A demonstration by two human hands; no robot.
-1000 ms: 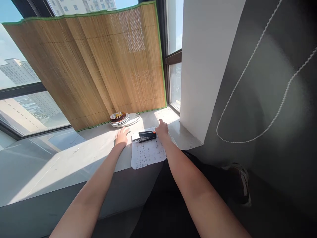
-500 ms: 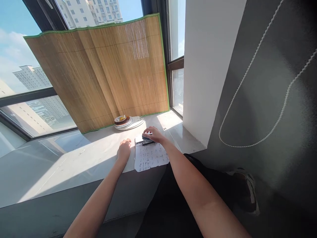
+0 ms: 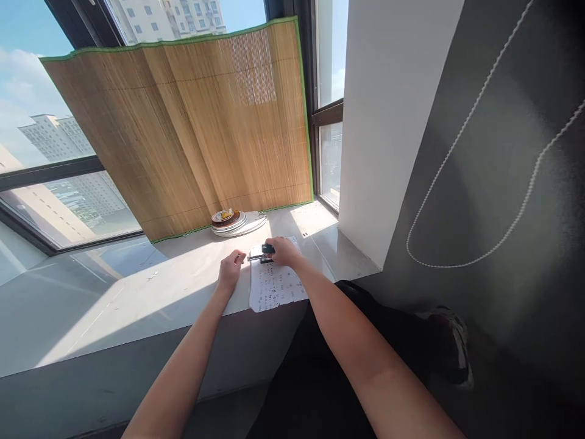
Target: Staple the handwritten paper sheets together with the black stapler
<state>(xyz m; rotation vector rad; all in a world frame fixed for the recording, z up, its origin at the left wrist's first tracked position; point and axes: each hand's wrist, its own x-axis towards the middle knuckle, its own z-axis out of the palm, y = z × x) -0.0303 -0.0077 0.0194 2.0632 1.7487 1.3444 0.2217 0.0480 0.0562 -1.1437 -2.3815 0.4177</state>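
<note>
We identify the stapler point(image 3: 265, 251), a small dark tool with a metal base, at the far left corner of the sheet of paper point(image 3: 276, 285), which lies on the windowsill point(image 3: 137, 292) with its near edge at the sill's lip. The right hand point(image 3: 282, 251) closes over the stapler from the right and grips it. The left hand point(image 3: 231, 270) rests on the sill just left of the sheet, fingers curled loosely, holding nothing we can make out. We judge the step in hand to be seating the stapler on the corner. The next move calls for a steady sheet and a firm downward press. A stack of plates point(image 3: 237, 223) sits farther back, before the bamboo mat point(image 3: 192, 122).
</note>
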